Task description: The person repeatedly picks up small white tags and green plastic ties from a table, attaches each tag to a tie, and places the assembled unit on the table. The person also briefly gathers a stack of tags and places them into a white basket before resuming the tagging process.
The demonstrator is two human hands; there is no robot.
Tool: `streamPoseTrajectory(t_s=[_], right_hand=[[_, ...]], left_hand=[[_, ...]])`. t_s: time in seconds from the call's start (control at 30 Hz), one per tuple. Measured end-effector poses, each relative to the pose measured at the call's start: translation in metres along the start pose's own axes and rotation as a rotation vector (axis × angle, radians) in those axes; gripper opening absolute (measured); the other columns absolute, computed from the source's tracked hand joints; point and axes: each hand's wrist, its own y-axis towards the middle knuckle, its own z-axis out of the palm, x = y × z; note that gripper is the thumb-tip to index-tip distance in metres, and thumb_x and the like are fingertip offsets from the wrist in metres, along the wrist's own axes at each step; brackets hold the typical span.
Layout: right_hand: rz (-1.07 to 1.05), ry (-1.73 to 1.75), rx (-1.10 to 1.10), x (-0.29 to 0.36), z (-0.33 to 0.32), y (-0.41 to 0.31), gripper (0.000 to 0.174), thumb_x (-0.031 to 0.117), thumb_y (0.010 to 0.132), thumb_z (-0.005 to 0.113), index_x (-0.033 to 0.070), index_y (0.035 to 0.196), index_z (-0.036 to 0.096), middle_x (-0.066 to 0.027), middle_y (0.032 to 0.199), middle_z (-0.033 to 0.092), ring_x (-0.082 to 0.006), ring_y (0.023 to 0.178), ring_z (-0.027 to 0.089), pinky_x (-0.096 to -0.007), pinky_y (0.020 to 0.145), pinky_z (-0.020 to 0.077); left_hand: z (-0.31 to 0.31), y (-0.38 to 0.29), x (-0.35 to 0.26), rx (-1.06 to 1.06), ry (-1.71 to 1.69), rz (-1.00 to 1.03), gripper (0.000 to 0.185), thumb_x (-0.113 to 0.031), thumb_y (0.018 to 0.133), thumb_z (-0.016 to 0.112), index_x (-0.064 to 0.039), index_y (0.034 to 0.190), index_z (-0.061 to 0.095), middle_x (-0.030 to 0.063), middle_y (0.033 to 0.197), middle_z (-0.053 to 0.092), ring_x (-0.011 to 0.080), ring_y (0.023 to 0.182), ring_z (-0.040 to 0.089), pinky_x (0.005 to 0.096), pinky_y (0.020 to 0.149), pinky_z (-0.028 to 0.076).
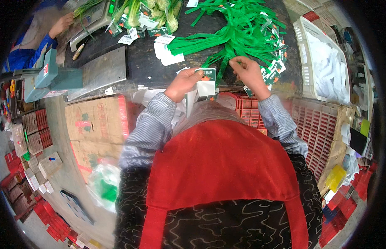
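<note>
My left hand (186, 81) grips a printed label card (206, 81), dark green above and white below, at the table's front edge. Behind the card, a thin green mesh strip runs up to a large pile of green mesh netting (239, 34). My right hand (248, 72) is at the front of that pile, thumb and fingertips close together beside a hanging mesh strip (223, 69). Whether it pinches any mesh is unclear. More tags (273, 74) dangle from the netting at the right, and white labels (168, 55) lie under its left end.
Bundled green stalk vegetables (149, 14) with tags lie at the back. At the left are a teal bench device (53, 77), a metal plate (102, 68), a scale (93, 21) and another person's hand (61, 25). A white crate (301, 56) stands right; cartons (96, 121) sit below.
</note>
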Motion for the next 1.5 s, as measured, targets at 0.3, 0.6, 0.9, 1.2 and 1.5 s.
streamPoseTrajectory(t_s=[0.3, 0.6, 0.9, 1.2, 1.5], right_hand=[[-0.199, 0.27, 0.196, 0.004, 0.03, -0.002, 0.01, 0.008, 0.09, 0.068, -0.001, 0.092, 0.066, 0.0012, 0.085, 0.066, -0.0042, 0.075, 0.056, -0.0211, 0.066, 0.0436], [0.085, 0.48, 0.323, 0.008, 0.025, 0.002, 0.015, 0.018, 0.092, 0.067, 0.004, 0.094, 0.066, 0.0019, 0.082, 0.063, -0.005, 0.068, 0.053, -0.02, 0.063, 0.0435], [0.299, 0.544, 0.573, 0.005, 0.021, 0.003, 0.02, 0.023, 0.091, 0.068, 0.005, 0.098, 0.065, 0.0016, 0.081, 0.061, -0.0068, 0.064, 0.053, -0.0205, 0.058, 0.045], [-0.832, -0.415, 0.105, 0.012, 0.009, -0.013, 0.015, 0.022, 0.083, 0.067, 0.01, 0.092, 0.066, -0.0076, 0.083, 0.064, -0.0295, 0.086, 0.06, -0.0424, 0.078, 0.0437], [-0.827, -0.614, 0.169, 0.02, -0.047, -0.025, 0.022, 0.013, 0.077, 0.072, 0.006, 0.097, 0.068, -0.0127, 0.088, 0.064, -0.0324, 0.089, 0.061, -0.0405, 0.08, 0.0488]], left_hand=[[0.001, 0.005, -0.001, -0.001, 0.262, 0.18, 0.029, -0.023, 0.099, 0.056, -0.001, 0.114, 0.066, -0.0002, 0.096, 0.068, 0.0042, 0.08, 0.056, 0.0213, 0.071, 0.047], [0.001, 0.005, 0.007, -0.129, 0.261, 0.333, 0.028, -0.001, 0.083, 0.072, -0.001, 0.111, 0.067, 0.0048, 0.089, 0.071, 0.0071, 0.081, 0.063, 0.0237, 0.071, 0.05], [0.007, 0.005, 0.006, -0.286, 0.703, 0.757, 0.019, -0.007, 0.075, 0.081, -0.008, 0.094, 0.076, 0.0069, 0.094, 0.063, 0.0165, 0.088, 0.061, 0.028, 0.075, 0.049], [0.0, 0.004, 0.009, -0.254, 0.543, 0.585, 0.014, -0.012, 0.082, 0.076, -0.001, 0.089, 0.072, 0.0083, 0.087, 0.065, 0.0164, 0.08, 0.061, 0.0302, 0.073, 0.049], [-0.079, -0.078, -0.006, -0.053, 1.274, -0.099, 0.034, -0.036, 0.078, 0.075, -0.009, 0.099, 0.072, 0.0144, 0.101, 0.07, 0.0324, 0.094, 0.066, 0.0402, 0.082, 0.052]])
